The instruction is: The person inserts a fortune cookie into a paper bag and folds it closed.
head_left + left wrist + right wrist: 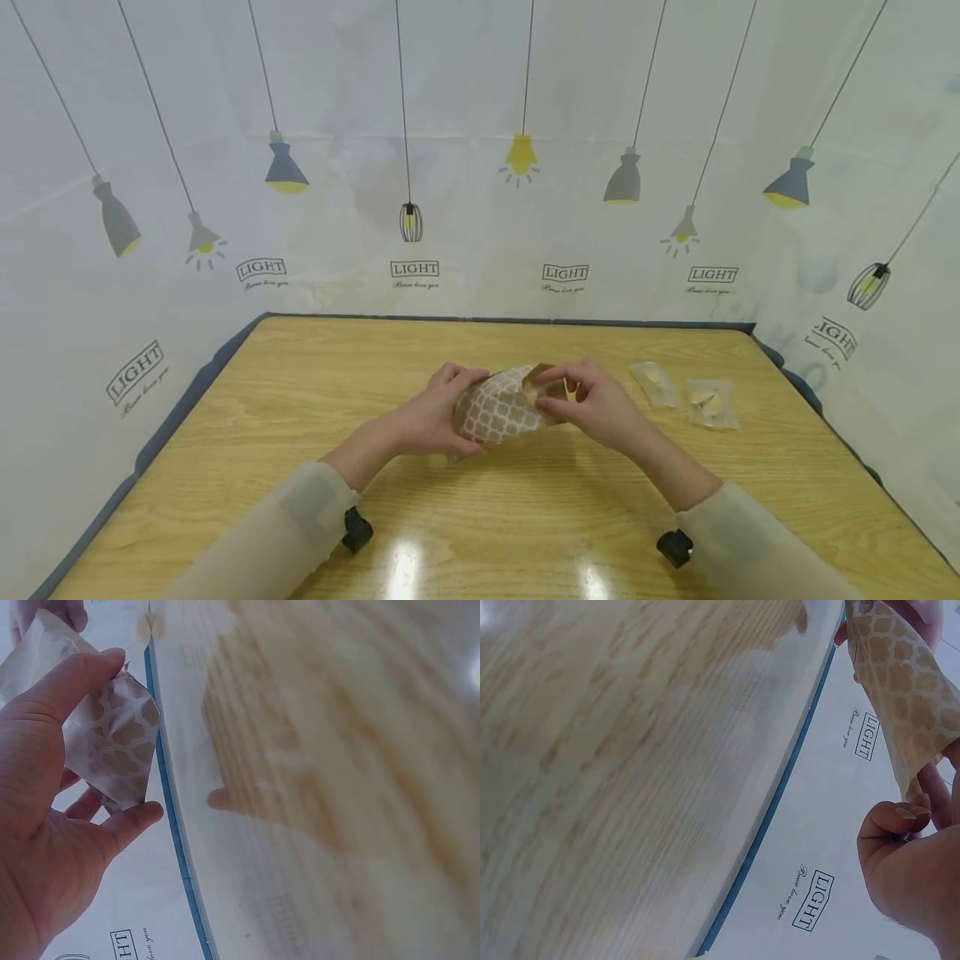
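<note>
A brown paper bag (498, 408) with a white lattice pattern is held above the table, tilted with its mouth to the right. My left hand (431, 417) grips the bag's left end, thumb on the near side and fingers behind. In the left wrist view, that hand's thumb (82, 675) lies across the patterned paper (120, 735). At the mouth, my right hand (600, 408) pinches the paper edge between thumb and fingers. The right wrist view shows the bag (904, 679) narrowing down to those fingers (900, 817). The inside of the bag is mostly hidden.
Two small clear packets lie right of my right hand: one packet (656, 383) farther back, another packet (711, 406) with pale pieces inside. The wooden table (322, 367) ends at a white sheet (480, 225) printed with lamps, along its back and sides.
</note>
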The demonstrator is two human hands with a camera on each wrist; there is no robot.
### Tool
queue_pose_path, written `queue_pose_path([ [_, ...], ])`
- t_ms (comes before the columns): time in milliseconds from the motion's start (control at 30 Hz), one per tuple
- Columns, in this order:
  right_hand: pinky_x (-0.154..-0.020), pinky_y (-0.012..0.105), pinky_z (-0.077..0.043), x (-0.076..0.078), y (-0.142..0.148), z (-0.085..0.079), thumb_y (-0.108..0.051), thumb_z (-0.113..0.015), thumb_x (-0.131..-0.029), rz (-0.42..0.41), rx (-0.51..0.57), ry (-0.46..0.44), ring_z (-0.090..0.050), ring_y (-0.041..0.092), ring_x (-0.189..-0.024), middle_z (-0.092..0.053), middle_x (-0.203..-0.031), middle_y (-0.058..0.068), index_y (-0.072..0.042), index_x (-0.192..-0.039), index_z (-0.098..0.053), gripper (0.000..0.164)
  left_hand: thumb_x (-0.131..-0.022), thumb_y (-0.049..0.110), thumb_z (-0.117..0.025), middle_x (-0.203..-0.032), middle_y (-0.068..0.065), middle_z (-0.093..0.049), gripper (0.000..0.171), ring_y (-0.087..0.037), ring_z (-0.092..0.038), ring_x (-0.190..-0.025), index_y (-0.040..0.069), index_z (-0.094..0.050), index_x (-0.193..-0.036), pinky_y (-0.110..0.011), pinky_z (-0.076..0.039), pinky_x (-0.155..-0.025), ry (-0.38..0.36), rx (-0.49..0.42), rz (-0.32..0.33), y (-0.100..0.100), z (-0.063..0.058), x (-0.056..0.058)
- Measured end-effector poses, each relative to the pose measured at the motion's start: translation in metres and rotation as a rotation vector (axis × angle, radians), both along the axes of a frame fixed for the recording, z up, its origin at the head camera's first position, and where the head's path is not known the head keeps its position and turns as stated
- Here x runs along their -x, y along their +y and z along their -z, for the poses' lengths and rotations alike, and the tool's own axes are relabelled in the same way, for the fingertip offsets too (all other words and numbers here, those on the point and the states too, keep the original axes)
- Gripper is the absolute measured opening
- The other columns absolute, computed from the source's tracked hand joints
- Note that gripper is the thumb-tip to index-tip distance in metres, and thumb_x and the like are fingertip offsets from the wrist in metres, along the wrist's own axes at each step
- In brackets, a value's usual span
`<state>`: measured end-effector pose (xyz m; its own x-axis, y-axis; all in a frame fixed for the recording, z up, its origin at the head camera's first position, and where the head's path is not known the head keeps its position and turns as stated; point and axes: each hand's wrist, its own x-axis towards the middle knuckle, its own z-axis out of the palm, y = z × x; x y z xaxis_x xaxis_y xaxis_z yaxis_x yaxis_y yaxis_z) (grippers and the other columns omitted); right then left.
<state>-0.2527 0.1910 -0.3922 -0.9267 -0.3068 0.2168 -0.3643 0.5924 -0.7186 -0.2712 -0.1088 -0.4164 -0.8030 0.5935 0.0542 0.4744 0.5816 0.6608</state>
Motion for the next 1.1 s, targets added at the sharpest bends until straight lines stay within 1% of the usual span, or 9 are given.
queue_pose_path([
  [200, -0.073, 0.029, -0.044, 0.001, -0.002, 0.002, -0.024, -0.086, -0.096, -0.008, 0.015, -0.014, -0.048, 0.019, -0.087, -0.059, -0.102, 0.008, -0.015, -0.122, -0.081, 0.028, -0.081, 0.026, -0.099, -0.158, -0.016, -0.038, 0.111, -0.033, -0.041, -0.146, 0.016, -0.034, -0.170, -0.062, -0.043, -0.125, -0.006, -0.003, -0.002, 0.000, 0.001, -0.001],
  [333, -0.072, 0.028, -0.045, -0.001, -0.001, 0.001, -0.026, -0.085, -0.097, -0.008, 0.026, -0.019, -0.049, 0.019, -0.087, -0.060, -0.103, 0.009, -0.016, -0.124, -0.081, 0.029, -0.081, 0.025, -0.099, -0.158, -0.016, -0.037, 0.111, -0.033, -0.040, -0.146, 0.016, -0.034, -0.170, -0.062, -0.043, -0.125, -0.010, -0.007, -0.002, -0.001, 0.003, -0.001],
  [400, -0.069, 0.028, -0.046, -0.003, 0.001, 0.001, -0.027, -0.084, -0.098, -0.011, 0.036, -0.026, -0.049, 0.019, -0.085, -0.062, -0.106, 0.009, -0.018, -0.125, -0.081, 0.028, -0.081, 0.025, -0.099, -0.158, -0.016, -0.037, 0.111, -0.034, -0.040, -0.146, 0.016, -0.034, -0.170, -0.062, -0.043, -0.125, -0.008, -0.012, -0.002, -0.001, 0.003, -0.002],
  [567, -0.056, 0.027, -0.043, -0.004, 0.017, 0.000, -0.028, -0.079, -0.103, -0.010, 0.077, -0.034, -0.046, 0.013, -0.069, -0.058, -0.107, 0.009, -0.019, -0.130, -0.079, 0.028, -0.081, 0.025, -0.099, -0.158, -0.016, -0.037, 0.113, -0.034, -0.041, -0.146, 0.015, -0.033, -0.171, -0.062, -0.044, -0.124, 0.000, -0.006, -0.006, -0.002, 0.003, -0.001],
  [700, -0.053, 0.028, -0.042, -0.004, 0.044, -0.003, -0.032, -0.076, -0.105, 0.038, 0.083, -0.037, -0.046, 0.012, -0.064, -0.060, -0.105, 0.009, -0.019, -0.134, -0.077, 0.031, -0.080, 0.027, -0.099, -0.158, -0.016, -0.037, 0.114, -0.034, -0.042, -0.145, 0.015, -0.032, -0.171, -0.061, -0.044, -0.124, 0.005, -0.009, -0.015, -0.003, 0.003, -0.002],
  [800, -0.055, 0.030, -0.046, -0.003, 0.073, -0.004, -0.038, -0.074, -0.107, 0.093, 0.058, -0.051, -0.052, 0.017, -0.069, -0.064, -0.109, 0.010, -0.020, -0.137, -0.075, 0.035, -0.079, 0.028, -0.100, -0.158, -0.017, -0.037, 0.115, -0.034, -0.043, -0.145, 0.015, -0.032, -0.171, -0.061, -0.045, -0.124, 0.005, -0.018, -0.021, -0.005, 0.003, -0.001],
  [900, -0.062, 0.031, -0.050, -0.001, 0.105, -0.004, -0.046, -0.070, -0.108, 0.152, 0.026, -0.084, -0.057, 0.017, -0.080, -0.066, -0.118, 0.008, -0.020, -0.143, -0.072, 0.043, -0.079, 0.029, -0.100, -0.157, -0.016, -0.037, 0.115, -0.033, -0.042, -0.145, 0.017, -0.032, -0.171, -0.061, -0.044, -0.124, 0.004, -0.019, -0.022, -0.006, 0.003, 0.000],
  [967, -0.068, 0.031, -0.054, 0.002, 0.128, -0.002, -0.047, -0.067, -0.110, 0.178, 0.006, -0.095, -0.060, 0.015, -0.088, -0.067, -0.123, 0.004, -0.018, -0.147, -0.070, 0.047, -0.079, 0.029, -0.100, -0.157, -0.016, -0.037, 0.115, -0.033, -0.042, -0.145, 0.017, -0.032, -0.171, -0.062, -0.044, -0.124, 0.007, -0.021, -0.020, -0.007, 0.003, 0.000],
  [1100, -0.078, 0.030, -0.059, 0.010, 0.173, 0.007, -0.045, -0.064, -0.111, 0.220, -0.015, -0.120, -0.063, 0.007, -0.099, -0.067, -0.125, -0.014, -0.013, -0.150, -0.066, 0.050, -0.080, 0.029, -0.099, -0.157, -0.016, -0.037, 0.114, -0.033, -0.041, -0.145, 0.017, -0.032, -0.171, -0.062, -0.044, -0.125, 0.008, -0.013, -0.020, -0.009, 0.003, 0.000],
])
